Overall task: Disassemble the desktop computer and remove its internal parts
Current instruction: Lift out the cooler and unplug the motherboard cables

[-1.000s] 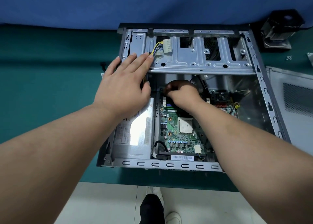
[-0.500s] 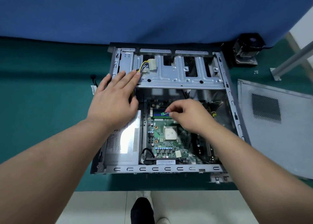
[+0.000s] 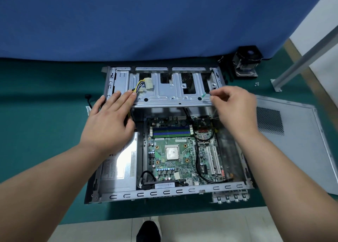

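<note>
Presently: left hand (image 3: pixel 108 121) flat, fingers straight, on drive cage (image 3: pixel 164 93) of computer case (image 3: pixel 164 193). Right hand (image 3: pixel 236 106) pinching small green-tipped part (image 3: pixel 205 95) at cage's right end

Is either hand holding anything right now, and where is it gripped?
The right hand pinches something small and thin at its fingertips; what it is cannot be told. The left hand rests flat on the drive cage, holding nothing.

Your bench was covered by a dark green mat (image 3: pixel 36 113), and a blue cloth (image 3: pixel 146 22) hung across the back, meeting the mat along a shadowed line. At the far right you had a white wall (image 3: pixel 321 22), with a grey metal bar (image 3: pixel 301 58) slanting down to a bracket on the mat. Below the bench's near edge lay pale floor tiles (image 3: pixel 219 227). The light was even and soft.
</note>
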The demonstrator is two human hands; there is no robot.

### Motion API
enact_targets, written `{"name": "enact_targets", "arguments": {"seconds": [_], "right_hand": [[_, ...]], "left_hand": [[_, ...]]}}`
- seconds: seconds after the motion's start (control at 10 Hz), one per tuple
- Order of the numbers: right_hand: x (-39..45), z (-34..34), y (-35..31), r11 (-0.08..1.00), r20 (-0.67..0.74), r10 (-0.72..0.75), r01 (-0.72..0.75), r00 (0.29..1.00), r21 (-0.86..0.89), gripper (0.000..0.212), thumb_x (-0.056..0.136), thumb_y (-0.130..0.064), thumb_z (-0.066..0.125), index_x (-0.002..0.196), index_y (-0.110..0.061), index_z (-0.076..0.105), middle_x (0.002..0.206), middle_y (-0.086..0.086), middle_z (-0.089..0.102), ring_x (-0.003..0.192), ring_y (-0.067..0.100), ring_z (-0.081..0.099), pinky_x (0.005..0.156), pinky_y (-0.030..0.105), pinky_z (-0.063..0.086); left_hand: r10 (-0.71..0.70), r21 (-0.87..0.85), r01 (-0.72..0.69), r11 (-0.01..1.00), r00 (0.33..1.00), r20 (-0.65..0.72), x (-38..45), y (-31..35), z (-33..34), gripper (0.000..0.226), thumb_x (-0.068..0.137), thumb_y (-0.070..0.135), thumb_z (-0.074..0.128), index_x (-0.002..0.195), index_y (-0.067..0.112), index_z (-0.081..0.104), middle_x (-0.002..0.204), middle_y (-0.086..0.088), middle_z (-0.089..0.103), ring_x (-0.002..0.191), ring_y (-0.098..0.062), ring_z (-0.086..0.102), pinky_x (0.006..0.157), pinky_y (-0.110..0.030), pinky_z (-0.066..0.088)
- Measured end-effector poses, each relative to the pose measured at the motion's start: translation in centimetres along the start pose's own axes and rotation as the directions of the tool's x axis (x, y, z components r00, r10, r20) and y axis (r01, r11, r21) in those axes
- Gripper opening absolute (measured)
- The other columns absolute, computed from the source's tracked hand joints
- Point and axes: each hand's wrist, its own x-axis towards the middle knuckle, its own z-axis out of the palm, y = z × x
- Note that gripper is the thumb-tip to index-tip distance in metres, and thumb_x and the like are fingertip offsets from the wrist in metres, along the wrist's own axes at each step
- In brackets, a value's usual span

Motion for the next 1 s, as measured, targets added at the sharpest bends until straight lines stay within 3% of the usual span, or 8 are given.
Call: {"name": "enact_targets", "arguments": {"seconds": [0.1, 0.2, 0.7, 0.9, 1.0], "right_hand": [[1.5, 0.3, -0.1, 0.997, 0.046, 0.029, -0.026, 0.999, -0.074, 0.011, 0.088, -0.02, 0.072, 0.093, -0.027, 0.08, 0.083, -0.012, 0.072, 0.081, 0.01, 0.067, 0.079, 0.029, 0.056], [1.8, 0.6, -0.1, 0.993, 0.086, 0.033, -0.023, 0.996, -0.119, 0.01, 0.087, -0.022, 0.072, 0.091, -0.027, 0.08, 0.082, -0.011, 0.073, 0.08, 0.014, 0.069, 0.078, 0.036, 0.059], [2.4, 1.4, -1.2, 0.96, 0.161, 0.004, 0.042, 0.987, -0.276, 0.021, 0.087, -0.013, 0.065, 0.09, -0.027, 0.081, 0.095, 0.0, 0.075, 0.088, 0.022, 0.067, 0.077, 0.034, 0.057], [4.0, 2.0, -2.3, 0.907, 0.21, 0.067, 0.028, 0.975, -0.419, 0.023, 0.083, -0.008, 0.066, 0.085, -0.028, 0.078, 0.099, 0.006, 0.071, 0.093, 0.032, 0.065, 0.071, 0.031, 0.048], [4.4, 2.5, -2.6, 0.924, 0.227, 0.077, 0.016, 0.971, -0.382, 0.017, 0.082, -0.011, 0.072, 0.085, -0.027, 0.073, 0.098, 0.003, 0.07, 0.091, 0.029, 0.065, 0.069, 0.029, 0.046]], "left_hand": [[-0.001, 0.0, 0.001, 1.0, 1.0, 0.009, 0.0, 0.1, 0.1, 0.072, 0.092, 0.041, 0.025, 0.163, 0.033, 0.02, 0.168, 0.017, 0.019, 0.156, -0.007, 0.013, 0.128, -0.04, 0.005], [-0.001, -0.002, 0.001, 1.0, 1.0, 0.011, 0.0, 0.0, 0.0, 0.072, 0.092, 0.042, 0.025, 0.163, 0.033, 0.02, 0.168, 0.017, 0.019, 0.157, -0.007, 0.012, 0.128, -0.04, 0.004], [0.001, -0.003, -0.001, 1.0, 1.0, 0.006, 0.1, 0.1, 0.1, 0.072, 0.091, 0.041, 0.026, 0.163, 0.033, 0.021, 0.168, 0.016, 0.02, 0.157, -0.008, 0.013, 0.128, -0.04, 0.004], [0.0, -0.009, 0.0, 1.0, 1.0, 0.005, 0.1, 0.1, 0.0, 0.072, 0.092, 0.041, 0.027, 0.163, 0.033, 0.022, 0.168, 0.016, 0.021, 0.156, -0.008, 0.014, 0.128, -0.04, 0.005], [0.0, -0.009, 0.0, 1.0, 1.0, 0.007, 0.1, 0.1, 0.0, 0.072, 0.092, 0.041, 0.026, 0.163, 0.033, 0.021, 0.168, 0.017, 0.02, 0.157, -0.008, 0.013, 0.128, -0.039, 0.003]]}}
